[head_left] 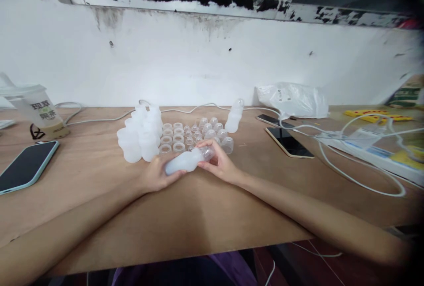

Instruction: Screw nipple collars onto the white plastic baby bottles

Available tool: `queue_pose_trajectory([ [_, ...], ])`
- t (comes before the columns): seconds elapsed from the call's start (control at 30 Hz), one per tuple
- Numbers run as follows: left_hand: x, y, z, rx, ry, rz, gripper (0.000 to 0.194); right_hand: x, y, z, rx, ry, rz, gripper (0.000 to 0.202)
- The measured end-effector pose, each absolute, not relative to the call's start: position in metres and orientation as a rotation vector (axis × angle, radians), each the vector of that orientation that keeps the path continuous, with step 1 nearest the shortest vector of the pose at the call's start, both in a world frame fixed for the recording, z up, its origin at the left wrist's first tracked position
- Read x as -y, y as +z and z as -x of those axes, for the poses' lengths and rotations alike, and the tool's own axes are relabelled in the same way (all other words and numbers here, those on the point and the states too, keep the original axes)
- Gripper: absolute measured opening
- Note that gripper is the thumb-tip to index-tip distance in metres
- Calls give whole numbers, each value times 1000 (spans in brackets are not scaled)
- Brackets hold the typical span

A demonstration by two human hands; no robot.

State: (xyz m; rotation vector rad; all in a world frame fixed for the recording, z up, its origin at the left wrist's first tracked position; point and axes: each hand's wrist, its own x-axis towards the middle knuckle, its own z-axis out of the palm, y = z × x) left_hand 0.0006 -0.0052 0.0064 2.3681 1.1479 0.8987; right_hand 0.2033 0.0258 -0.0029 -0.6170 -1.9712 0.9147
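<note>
A translucent white baby bottle (pixel 183 161) lies tilted between my hands above the table, its top toward the right. My left hand (pixel 159 173) is wrapped round the bottle's body. The fingers of my right hand (pixel 220 162) close on the clear dome cap (pixel 207 151) at the bottle's top. Just beyond my hands stand white bottle bodies (pixel 141 133) in rows, clear collar rings (pixel 172 138), small nipples (pixel 192 133) and clear dome caps (pixel 215 131). A capped bottle (pixel 234 116) stands apart at the back right of these rows.
At the left are a drink cup (pixel 43 111) and a phone (pixel 28 167). On the right lie a phone (pixel 288 141), a darker phone (pixel 274 121), a plastic bag (pixel 293 100), a power strip (pixel 374 153) and looping white cables (pixel 357 184). A wall closes off the back.
</note>
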Motion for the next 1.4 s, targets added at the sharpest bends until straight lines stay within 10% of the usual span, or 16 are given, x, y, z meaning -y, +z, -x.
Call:
queue_pose_trajectory([
  [0.47,5,-2,-10,-1073,1075,-2280,48,-17,22,-198,1829,742,664,57],
  [0.8,6,-1,-9,-979,1006,-2280,39,-78,59,-295,1555,-352,1344,60],
  [1.4,8,1,-9,-1013,909,-2411,31,-126,10,-313,1701,-225,1385,71],
])
